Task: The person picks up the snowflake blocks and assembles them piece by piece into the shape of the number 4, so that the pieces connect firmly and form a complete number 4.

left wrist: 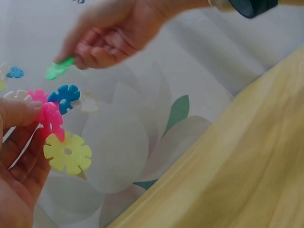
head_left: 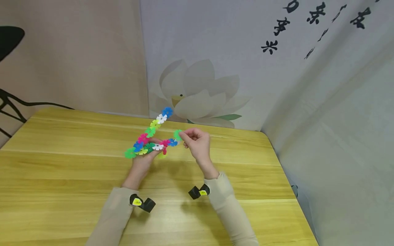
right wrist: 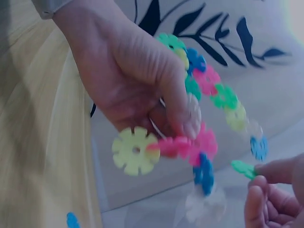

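My left hand point(head_left: 142, 167) holds a branching chain of coloured, notched snowflake discs above the table. One row of discs slants up to a blue disc point(head_left: 167, 111). On the shorter branch, a blue disc point(right wrist: 204, 178) carries a translucent white disc point(right wrist: 205, 205) at the tip. Pink discs point(left wrist: 51, 121) near the left thumb lead to a yellow disc point(left wrist: 68, 153) hanging lower. Between thumb and fingers, my right hand point(head_left: 199, 145) pinches a green snowflake disc point(head_left: 177, 134). In the left wrist view, that green disc is apart from the chain, just above the white tip.
Under both hands lies a wooden table point(head_left: 77, 171). Behind it hangs a pale curtain point(head_left: 203, 41) with a printed lotus and dark writing. A small blue piece point(right wrist: 72, 220) shows low in the right wrist view. A black cable point(head_left: 46, 103) runs behind the table at left.
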Demonstrator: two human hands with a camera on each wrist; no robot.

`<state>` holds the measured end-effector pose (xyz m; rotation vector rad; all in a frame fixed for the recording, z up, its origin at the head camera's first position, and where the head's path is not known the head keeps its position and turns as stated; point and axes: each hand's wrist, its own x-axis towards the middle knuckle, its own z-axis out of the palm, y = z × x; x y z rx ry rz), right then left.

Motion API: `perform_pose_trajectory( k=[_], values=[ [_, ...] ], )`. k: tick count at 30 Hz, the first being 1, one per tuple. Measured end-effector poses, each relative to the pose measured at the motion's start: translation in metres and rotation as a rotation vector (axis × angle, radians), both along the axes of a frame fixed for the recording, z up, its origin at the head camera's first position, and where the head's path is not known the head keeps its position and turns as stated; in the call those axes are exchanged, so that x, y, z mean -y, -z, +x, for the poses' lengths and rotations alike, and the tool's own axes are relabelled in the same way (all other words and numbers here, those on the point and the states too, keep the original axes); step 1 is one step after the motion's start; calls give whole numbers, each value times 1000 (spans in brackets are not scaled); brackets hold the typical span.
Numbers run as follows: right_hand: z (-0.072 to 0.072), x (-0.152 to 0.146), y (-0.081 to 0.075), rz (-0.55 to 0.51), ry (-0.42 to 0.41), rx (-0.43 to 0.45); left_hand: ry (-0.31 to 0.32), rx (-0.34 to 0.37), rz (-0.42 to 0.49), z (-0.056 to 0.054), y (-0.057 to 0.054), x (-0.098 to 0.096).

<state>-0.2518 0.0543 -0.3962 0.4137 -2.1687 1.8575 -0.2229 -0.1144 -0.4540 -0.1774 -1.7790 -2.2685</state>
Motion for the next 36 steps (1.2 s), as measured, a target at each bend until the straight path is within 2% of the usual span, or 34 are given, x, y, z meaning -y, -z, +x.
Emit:
perform_pose_trajectory(
  k=[5, 8, 11, 14, 17, 22, 26, 32, 36],
  values=[
    [11, 7, -5, 139, -42, -132, -1, -25, -89, 2, -1, -2],
    [15, 10, -8, 213, -43, -196, 1, -7, -116, 3, -3, -3],
    [17, 11, -12, 279, -33, -250, -7, -3, -149, 7, -10, -4],
    [18, 12, -16, 325, -40, -271, -40, -19, -208, 13, -19, -6],
    [19, 12, -20, 379, -44, -274, -68, -40, -257, 18, -26, -8],
    [19, 12, -24, 459, -48, -236, -72, -11, -274, 22, -30, -10],
    [19, 12, -28, 491, -60, -204, -77, 2, -260, 23, -29, -11],
    [19, 15, -29, 501, -60, -191, -87, -54, -227, 22, -24, -11],
    [18, 16, -27, 487, -74, -199, -66, -37, -207, 19, -21, -10]
  ],
)
